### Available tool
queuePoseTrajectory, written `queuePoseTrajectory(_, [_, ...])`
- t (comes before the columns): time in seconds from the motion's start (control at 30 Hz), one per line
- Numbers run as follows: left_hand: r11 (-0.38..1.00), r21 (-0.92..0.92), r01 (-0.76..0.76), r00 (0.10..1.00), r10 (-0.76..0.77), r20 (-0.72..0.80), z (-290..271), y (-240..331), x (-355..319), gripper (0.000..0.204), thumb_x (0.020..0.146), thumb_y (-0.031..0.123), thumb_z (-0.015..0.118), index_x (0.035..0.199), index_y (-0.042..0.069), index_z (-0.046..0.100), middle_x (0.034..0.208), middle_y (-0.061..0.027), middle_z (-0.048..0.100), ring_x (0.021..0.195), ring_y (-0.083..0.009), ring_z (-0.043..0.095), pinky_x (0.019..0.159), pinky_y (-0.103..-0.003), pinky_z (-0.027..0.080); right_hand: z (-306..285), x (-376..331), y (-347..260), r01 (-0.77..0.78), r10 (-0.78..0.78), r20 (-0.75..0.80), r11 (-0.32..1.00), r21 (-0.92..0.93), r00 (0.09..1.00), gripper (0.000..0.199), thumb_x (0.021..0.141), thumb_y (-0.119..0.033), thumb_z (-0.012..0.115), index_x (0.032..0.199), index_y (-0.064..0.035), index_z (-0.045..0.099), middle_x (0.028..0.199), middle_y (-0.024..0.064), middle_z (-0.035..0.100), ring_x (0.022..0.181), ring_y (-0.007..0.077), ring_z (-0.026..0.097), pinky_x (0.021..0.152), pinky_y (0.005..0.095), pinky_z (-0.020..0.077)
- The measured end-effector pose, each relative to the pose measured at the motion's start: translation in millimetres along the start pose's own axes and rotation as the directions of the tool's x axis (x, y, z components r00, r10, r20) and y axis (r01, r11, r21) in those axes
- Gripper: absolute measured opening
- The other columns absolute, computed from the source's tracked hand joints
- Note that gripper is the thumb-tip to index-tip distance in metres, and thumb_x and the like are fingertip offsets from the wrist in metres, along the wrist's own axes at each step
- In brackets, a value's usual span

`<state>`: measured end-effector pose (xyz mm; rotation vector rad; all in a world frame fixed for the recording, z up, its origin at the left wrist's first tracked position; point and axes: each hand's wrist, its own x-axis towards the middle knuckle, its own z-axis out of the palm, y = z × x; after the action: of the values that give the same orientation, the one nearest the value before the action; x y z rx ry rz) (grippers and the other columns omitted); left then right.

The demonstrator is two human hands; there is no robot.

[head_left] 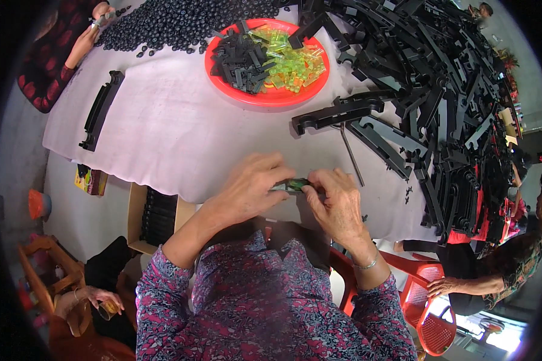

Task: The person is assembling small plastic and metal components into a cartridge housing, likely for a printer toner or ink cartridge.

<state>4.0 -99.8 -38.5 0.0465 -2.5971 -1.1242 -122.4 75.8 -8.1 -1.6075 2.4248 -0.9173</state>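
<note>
- The left hand point(251, 183) and the right hand point(337, 201) meet at the near edge of the table point(162, 132), fingers of both pinched together on one small dark part point(296, 185) with a greenish glint, held between them just above the cloth.
- Just beyond the right hand, a thin metal rod point(350, 153) lies on the cloth.
- Past it, a long black plastic bar point(337, 113) juts out from the heap of black plastic bars point(445, 90) that fills the right side of the table.
- Near the left edge, a single black handle-shaped piece point(100, 109) lies alone.
- Farther on, in the middle, a red tray point(266, 96) holds black pieces beside clear yellow-green ones.
- At the far edge, a spread of small black round parts point(174, 21) reaches another person's hand point(102, 12) at the far left corner.
</note>
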Motion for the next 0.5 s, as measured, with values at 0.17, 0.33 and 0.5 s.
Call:
queuePoseTrajectory(0.17, [0.999,-0.031,0.021,1.0,-0.02,0.021,-1.6,0.9,0.6,0.037,0.074,0.014,0.08,0.108,0.003,0.07,0.097,-0.0113,0.061,0.095,-0.0329,0.06,0.085,-0.043,0.046,7.0,0.2,0.8,-0.029,0.033,-0.052,0.997,0.066,0.998,0.009,0.083,-0.009,0.073,0.088,-0.0071,0.066,0.076,0.0082,0.063,0.075,0.0301,0.059,0.073,0.0423,0.0421])
queuePoseTrajectory(0.33, [0.999,-0.035,0.03,0.999,-0.03,0.012,0.5,-0.5,1.0,0.037,0.074,0.015,0.081,0.107,0.004,0.07,0.097,-0.0111,0.061,0.096,-0.0324,0.06,0.085,-0.043,0.046,14.6,-4.7,4.0,-0.091,0.11,-0.121,0.984,0.153,0.987,0.007,0.083,-0.008,0.073,0.087,-0.0072,0.068,0.077,0.0082,0.065,0.073,0.0295,0.059,0.072,0.0418,0.0414])
queuePoseTrajectory(0.5, [0.999,-0.036,0.032,0.999,-0.031,0.017,1.7,-2.0,1.1,0.036,0.075,0.016,0.081,0.107,0.004,0.07,0.097,-0.0111,0.061,0.096,-0.0324,0.06,0.085,-0.043,0.045,18.3,-5.6,3.2,-0.085,0.108,-0.166,0.986,0.142,0.98,0.007,0.083,-0.008,0.074,0.086,-0.0072,0.068,0.077,0.0082,0.065,0.073,0.0288,0.059,0.072,0.0417,0.0405])
